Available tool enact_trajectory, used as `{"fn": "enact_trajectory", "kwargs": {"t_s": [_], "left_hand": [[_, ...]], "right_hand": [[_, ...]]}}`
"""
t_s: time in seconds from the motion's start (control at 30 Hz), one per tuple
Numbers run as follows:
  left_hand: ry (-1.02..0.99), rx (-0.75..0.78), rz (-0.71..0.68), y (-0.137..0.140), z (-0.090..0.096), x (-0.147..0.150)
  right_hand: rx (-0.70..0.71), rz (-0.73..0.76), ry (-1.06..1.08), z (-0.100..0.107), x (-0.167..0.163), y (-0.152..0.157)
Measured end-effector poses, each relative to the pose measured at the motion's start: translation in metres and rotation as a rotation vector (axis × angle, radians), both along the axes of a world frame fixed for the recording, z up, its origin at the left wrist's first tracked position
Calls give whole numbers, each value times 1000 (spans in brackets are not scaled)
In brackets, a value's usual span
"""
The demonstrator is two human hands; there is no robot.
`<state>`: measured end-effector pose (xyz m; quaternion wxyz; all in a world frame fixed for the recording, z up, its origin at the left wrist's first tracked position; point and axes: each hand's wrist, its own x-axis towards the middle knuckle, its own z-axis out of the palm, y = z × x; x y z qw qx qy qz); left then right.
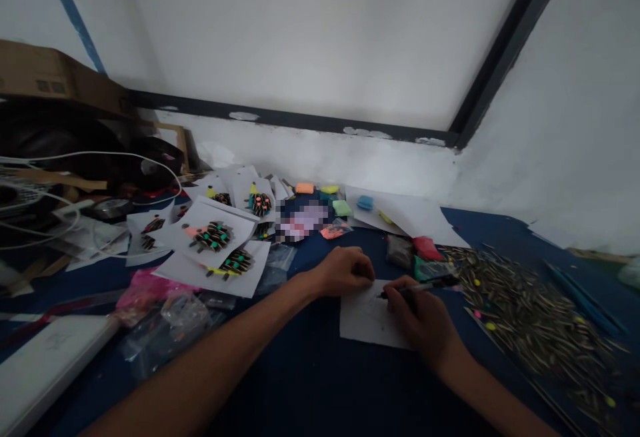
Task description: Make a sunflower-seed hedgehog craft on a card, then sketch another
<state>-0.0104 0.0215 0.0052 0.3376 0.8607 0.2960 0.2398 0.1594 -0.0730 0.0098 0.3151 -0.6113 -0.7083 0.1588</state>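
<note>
A small white sheet of paper point(367, 326) lies on the blue-covered table, with faint lines drawn on it. At its upper left edge, my left hand point(344, 272) is closed, its curled fingers pressing the paper down. My right hand point(423, 320) rests over the right side of the sheet, closed around a pen point(434, 283). The pen is held at a low slant, its tip at the paper among the lines. Part of the sheet is hidden beneath my right hand.
Sheets bearing seed-covered hedgehog figures point(213, 236) are piled at left. Right of my hands spreads a heap of striped sunflower seeds point(530, 310). Behind lie a red packet point(426, 248), a blue clay packet point(365, 202) and larger white paper point(425, 217). Clear plastic wrappers point(185, 317) lie near my left forearm.
</note>
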Motion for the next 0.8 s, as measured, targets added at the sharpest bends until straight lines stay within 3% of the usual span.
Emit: {"fn": "enact_trajectory", "kwargs": {"t_s": [0.8], "left_hand": [[-21,7,-2,2,-5,0]], "right_hand": [[21,23,-34,-2,1,0]]}}
